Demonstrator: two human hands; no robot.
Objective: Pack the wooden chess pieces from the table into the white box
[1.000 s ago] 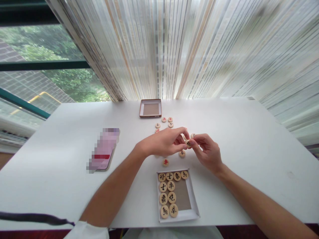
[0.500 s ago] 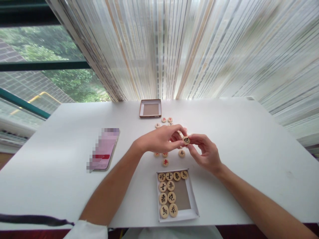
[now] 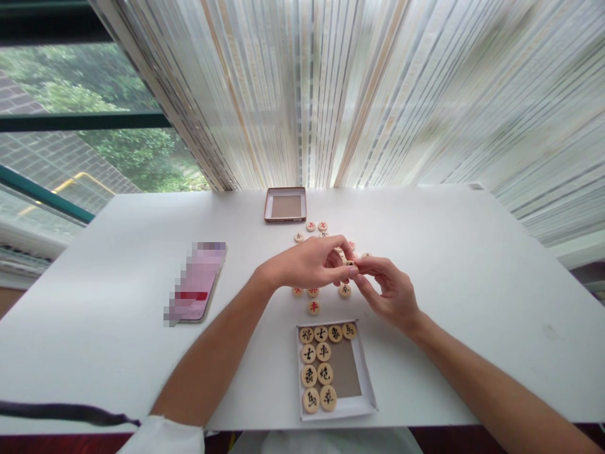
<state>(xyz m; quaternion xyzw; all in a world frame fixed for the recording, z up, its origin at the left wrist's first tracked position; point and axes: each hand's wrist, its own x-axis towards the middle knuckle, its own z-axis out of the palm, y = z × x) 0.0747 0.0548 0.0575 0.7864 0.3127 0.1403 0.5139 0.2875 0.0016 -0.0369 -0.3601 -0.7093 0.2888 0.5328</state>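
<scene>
Between my two hands is a round wooden Chinese chess piece (image 3: 350, 265), held above the white table. My left hand (image 3: 314, 260) reaches over from the left, its thumb and fingertips closed on the piece. From the other side my right hand (image 3: 388, 291) pinches it between thumb and fingers. Below them stands a shallow white box (image 3: 338, 411), with black-marked pieces lying face up along its top row and in two columns at its left. Several loose pieces, such as a red-marked piece (image 3: 314, 308) and a black-marked piece (image 3: 345, 291), lie around and partly under my hands.
An open box lid (image 3: 285, 221) with a brown inside lies at the back of the white table (image 3: 454, 271). A phone (image 3: 201, 284) rests at the left. A dark strap (image 3: 66, 411) crosses the front left edge. Behind are a curtain and a window.
The held piece has turned, so its black-marked face now points away from clear view. My fingers have shifted slightly around it; the boxed pieces stay as they were.
</scene>
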